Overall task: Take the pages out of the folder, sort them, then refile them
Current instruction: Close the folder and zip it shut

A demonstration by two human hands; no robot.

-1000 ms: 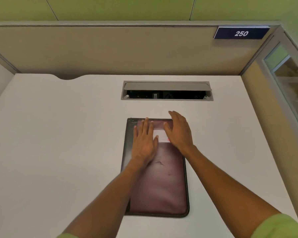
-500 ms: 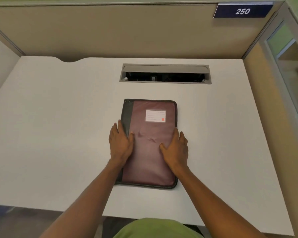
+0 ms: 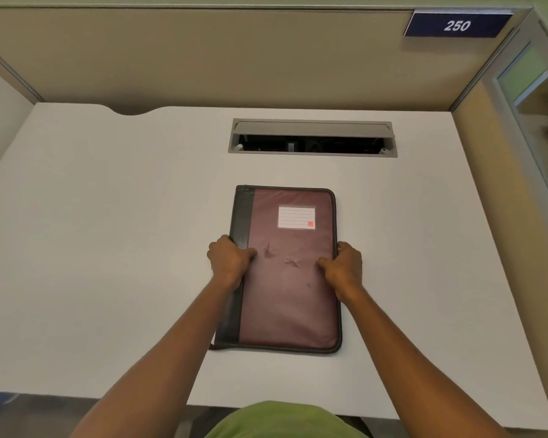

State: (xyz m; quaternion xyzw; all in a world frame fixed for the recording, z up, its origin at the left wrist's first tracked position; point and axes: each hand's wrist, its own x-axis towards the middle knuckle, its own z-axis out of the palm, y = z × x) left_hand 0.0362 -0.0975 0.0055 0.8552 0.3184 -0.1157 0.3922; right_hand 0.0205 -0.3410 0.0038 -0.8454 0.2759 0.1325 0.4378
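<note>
Zipped maroon folder [image 3: 290,305] flat on white counter [image 3: 108,248], closed.
Left grip [image 3: 230,262] curled round its dark spine edge; right grip [image 3: 345,267] curled round the zipper edge.

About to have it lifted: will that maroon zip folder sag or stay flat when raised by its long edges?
Likely mostly stiff: the folder shows straight edges while the left hand and right hand grip its sides. The creased fabric cover may give slightly. On the smooth desk it would probably slide, not tip.

The closed folder [image 3: 290,298] hides its contents; the cable slot [image 3: 310,144] looks too dark.
</note>
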